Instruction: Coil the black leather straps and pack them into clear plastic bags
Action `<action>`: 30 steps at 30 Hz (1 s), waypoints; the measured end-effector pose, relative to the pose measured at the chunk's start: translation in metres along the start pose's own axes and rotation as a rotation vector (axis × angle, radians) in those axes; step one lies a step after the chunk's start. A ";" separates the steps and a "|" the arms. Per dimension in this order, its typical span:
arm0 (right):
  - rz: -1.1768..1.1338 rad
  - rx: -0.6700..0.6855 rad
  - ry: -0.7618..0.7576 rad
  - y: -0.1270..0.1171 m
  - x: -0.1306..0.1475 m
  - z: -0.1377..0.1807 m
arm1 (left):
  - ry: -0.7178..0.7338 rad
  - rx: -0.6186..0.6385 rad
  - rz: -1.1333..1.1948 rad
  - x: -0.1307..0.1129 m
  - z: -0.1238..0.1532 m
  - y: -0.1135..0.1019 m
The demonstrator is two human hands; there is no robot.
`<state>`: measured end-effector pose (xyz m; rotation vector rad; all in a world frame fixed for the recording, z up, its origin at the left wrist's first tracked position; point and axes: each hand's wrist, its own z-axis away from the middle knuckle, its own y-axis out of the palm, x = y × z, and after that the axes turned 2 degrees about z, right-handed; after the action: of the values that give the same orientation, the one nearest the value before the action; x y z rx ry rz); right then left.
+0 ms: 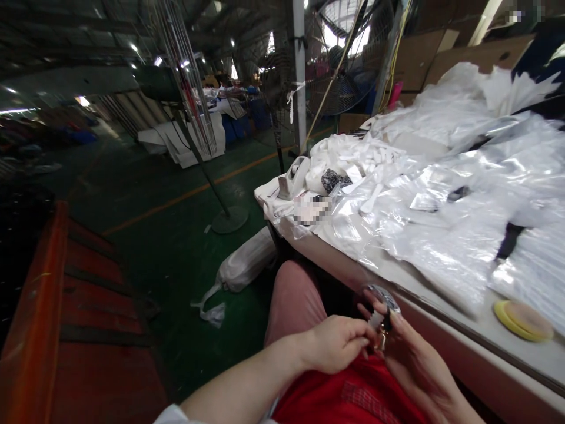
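Note:
In front of my lap, my right hand [412,347] grips a small shiny object [383,297] with clear plastic, dark and white parts; its exact kind is not plain. A gold-coloured metal piece [383,338] shows at its lower end. My left hand [339,344] comes in from the left, its fingers closed in a pinch against that lower end. Fingers hide part of the object. Both hands are beside the table's front edge, below the tabletop.
The white-covered table [463,321] bears heaped clear plastic bags [441,235], white pieces [353,150] and a yellow tape roll [523,321]. A wrapped bundle [247,262] lies on the green floor. A fan stand [229,219] and an orange-red crate [95,330] are to the left.

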<state>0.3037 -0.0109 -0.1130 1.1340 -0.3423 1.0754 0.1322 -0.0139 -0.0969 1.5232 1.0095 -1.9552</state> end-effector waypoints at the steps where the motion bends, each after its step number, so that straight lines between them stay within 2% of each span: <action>1: -0.011 0.012 0.010 0.001 0.000 0.001 | -0.027 0.052 0.011 0.003 -0.002 0.002; 3: -0.001 0.026 0.036 0.002 0.001 0.003 | -0.053 0.137 -0.029 0.007 -0.005 0.007; 5: 0.056 0.003 0.022 -0.001 0.003 0.003 | 0.004 0.129 -0.125 0.009 -0.006 0.008; 6: 0.103 -0.026 -0.017 -0.005 0.004 0.002 | 0.033 0.073 -0.164 0.007 -0.006 0.006; 9: 0.335 -0.082 -0.177 -0.014 0.004 -0.002 | 0.002 -0.255 -0.176 0.000 -0.003 -0.003; 10: 0.431 -0.061 -0.215 -0.015 0.003 -0.004 | -0.019 -0.323 -0.145 -0.003 -0.003 -0.006; 11: 0.524 -0.017 -0.239 -0.015 0.001 -0.005 | -0.033 -0.338 -0.095 -0.005 -0.003 -0.006; 14: 0.705 0.106 -0.269 -0.004 -0.009 -0.008 | -0.074 -0.298 0.153 -0.004 -0.005 0.001; 18: 0.842 0.156 -0.270 0.005 -0.015 -0.005 | -0.183 -0.490 0.462 0.008 -0.004 0.007; 20: 0.913 0.130 -0.278 0.001 -0.009 -0.001 | -0.204 -0.580 0.627 0.012 0.000 -0.006; 23: 0.980 0.008 -0.315 -0.012 0.004 0.005 | -0.273 -0.686 0.835 0.012 0.012 -0.039; 26: 0.957 -0.043 -0.328 -0.018 0.014 0.009 | -0.301 -0.659 0.928 0.008 0.026 -0.068; 28: 0.950 -0.026 -0.334 -0.016 0.018 0.009 | -0.280 -0.617 0.978 0.005 0.033 -0.078; 30: 1.009 0.010 -0.413 -0.011 0.020 0.009 | -0.257 -0.593 1.024 0.002 0.037 -0.081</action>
<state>0.3250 -0.0081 -0.1009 1.2002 -1.3325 1.6919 0.0494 0.0083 -0.0727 1.0614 0.4528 -0.9647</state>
